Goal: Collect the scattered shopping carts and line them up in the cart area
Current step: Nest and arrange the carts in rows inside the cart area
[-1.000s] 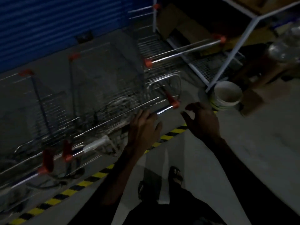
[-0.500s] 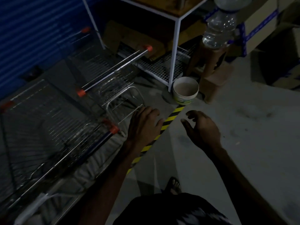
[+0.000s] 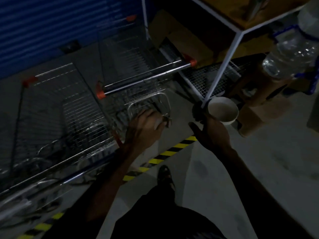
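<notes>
Several wire shopping carts with orange corner caps stand side by side behind a yellow-black floor tape [image 3: 172, 150], facing a blue shutter [image 3: 51, 23]. The nearest cart [image 3: 82, 118] has its handle bar [image 3: 69, 178] running low across the left. Beside it, another cart's handle [image 3: 146, 77] lies further back. My left hand [image 3: 145, 130] hovers with loosely curled fingers at the wire seat flap [image 3: 148, 107] of that cart; whether it touches is unclear. My right hand [image 3: 212, 135] is spread and holds nothing, just in front of a white bucket [image 3: 222, 111].
A white metal rack leg [image 3: 222, 66] comes down next to the bucket, with a wire mesh shelf [image 3: 203, 80] low behind it. Cardboard boxes [image 3: 250, 118] and a large water bottle [image 3: 291, 54] stand to the right. My sandalled foot [image 3: 164, 175] is on grey floor.
My left hand has let go of the nearest cart's handle and moved right, up to the neighbouring cart's seat flap. The view has swung right; my right hand has stayed spread and moved toward the bucket.
</notes>
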Demonstrator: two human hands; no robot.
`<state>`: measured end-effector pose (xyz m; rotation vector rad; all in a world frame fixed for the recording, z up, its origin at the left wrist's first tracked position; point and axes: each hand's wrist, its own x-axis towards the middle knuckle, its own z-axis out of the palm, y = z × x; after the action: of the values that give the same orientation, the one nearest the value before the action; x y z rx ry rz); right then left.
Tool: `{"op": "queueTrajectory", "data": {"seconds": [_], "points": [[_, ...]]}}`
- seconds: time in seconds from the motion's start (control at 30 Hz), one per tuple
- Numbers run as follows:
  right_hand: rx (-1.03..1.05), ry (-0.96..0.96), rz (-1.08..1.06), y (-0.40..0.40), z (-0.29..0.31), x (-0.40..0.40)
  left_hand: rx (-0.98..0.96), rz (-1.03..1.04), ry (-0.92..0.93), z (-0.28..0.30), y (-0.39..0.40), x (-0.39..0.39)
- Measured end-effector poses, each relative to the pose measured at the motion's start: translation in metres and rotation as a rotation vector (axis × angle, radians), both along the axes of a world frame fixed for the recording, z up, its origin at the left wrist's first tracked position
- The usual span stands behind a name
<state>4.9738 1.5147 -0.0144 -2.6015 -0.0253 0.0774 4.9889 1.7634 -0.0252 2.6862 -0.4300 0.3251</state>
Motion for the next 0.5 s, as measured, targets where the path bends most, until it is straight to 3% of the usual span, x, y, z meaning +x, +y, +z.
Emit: {"op": "queueTrajectory", "data": {"seconds": [0.17,0.5], "points": [[-0.082,-0.014,0.166,0.019,0.008,0.093,-0.010,0.140,0.142,0.006,0.034,0.059],[-0.250,-0.130,0.402,0.042,0.023,0.236,0.154,0.337,0.123,0.008,0.074,0.163]]}}
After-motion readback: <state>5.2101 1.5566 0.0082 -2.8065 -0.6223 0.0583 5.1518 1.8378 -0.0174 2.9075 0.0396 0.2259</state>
